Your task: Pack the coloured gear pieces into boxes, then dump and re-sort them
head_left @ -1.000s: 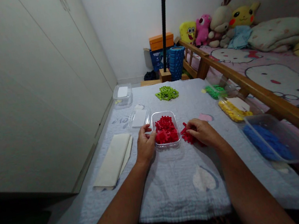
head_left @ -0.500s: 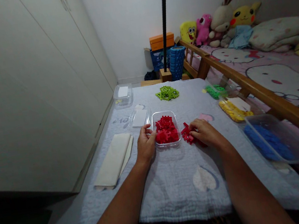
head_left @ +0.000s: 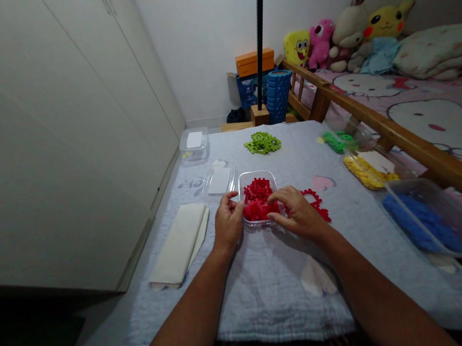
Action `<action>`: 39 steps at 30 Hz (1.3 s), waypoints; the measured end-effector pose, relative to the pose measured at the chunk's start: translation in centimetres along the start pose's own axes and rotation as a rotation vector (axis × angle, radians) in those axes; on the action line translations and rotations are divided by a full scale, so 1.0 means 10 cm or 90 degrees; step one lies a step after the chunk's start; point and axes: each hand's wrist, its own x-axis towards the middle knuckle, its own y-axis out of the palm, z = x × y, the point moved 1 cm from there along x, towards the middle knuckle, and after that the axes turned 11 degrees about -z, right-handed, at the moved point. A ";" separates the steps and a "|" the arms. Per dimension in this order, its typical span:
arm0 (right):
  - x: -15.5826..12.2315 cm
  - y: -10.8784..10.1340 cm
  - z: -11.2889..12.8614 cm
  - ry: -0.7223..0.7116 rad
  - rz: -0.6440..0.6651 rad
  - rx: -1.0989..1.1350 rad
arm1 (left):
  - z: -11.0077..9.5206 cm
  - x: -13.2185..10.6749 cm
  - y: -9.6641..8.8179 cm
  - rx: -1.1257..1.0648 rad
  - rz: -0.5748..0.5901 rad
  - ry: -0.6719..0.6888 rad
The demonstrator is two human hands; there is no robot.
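A clear plastic container (head_left: pixel 276 176) stands on the cloth in front of me, heaped with red plastic pieces (head_left: pixel 256 189), some toothed along the edge. My left hand (head_left: pixel 228 220) grips its left side, thumb and fingers at the wall. Over the right front of the container is my right hand (head_left: pixel 297 210), thumb and fingers curved around red pieces; the fingertips partly merge with the heap. Just right of that hand, more red toothed pieces (head_left: pixel 318 204) lie on the cloth, partly covered by it. A clear lid (head_left: pixel 220 180) with a white label lies behind my left hand.
Light green toothed pieces (head_left: pixel 262 143) lie at the back. A folded beige cloth (head_left: pixel 179 245) is at left, a clear box (head_left: pixel 195 143) behind it. Along the right stand containers of green (head_left: pixel 339 141), yellow (head_left: pixel 369 173) and blue pieces (head_left: pixel 423 224), beside a wooden bed rail (head_left: pixel 439 134).
My right hand has moved left from the red pieces on the cloth to the container, uncovering some pieces there. My left hand stays at the container. The view has shifted slightly.
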 end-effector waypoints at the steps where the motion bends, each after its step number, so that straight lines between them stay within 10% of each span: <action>1: 0.00 -0.01 -0.02 0.001 -0.014 0.000 | -0.01 0.00 0.00 0.001 -0.002 0.000; 9: 0.05 -0.36 -0.39 0.098 -0.097 -0.070 | -0.02 -0.01 -0.01 0.027 0.001 0.015; 16: -0.04 -0.51 -0.46 0.241 0.192 -0.042 | 0.01 0.00 -0.01 0.030 0.005 0.010; 23: -0.06 -0.39 -0.42 0.209 0.233 -0.093 | -0.01 0.00 -0.02 0.036 0.004 0.016; 33: 0.03 -0.37 -0.26 0.108 -0.047 0.049 | -0.04 -0.02 -0.02 0.041 0.007 0.017; 39: 0.03 -0.12 0.00 0.000 -0.045 0.088 | -0.04 -0.01 -0.02 0.035 0.012 0.015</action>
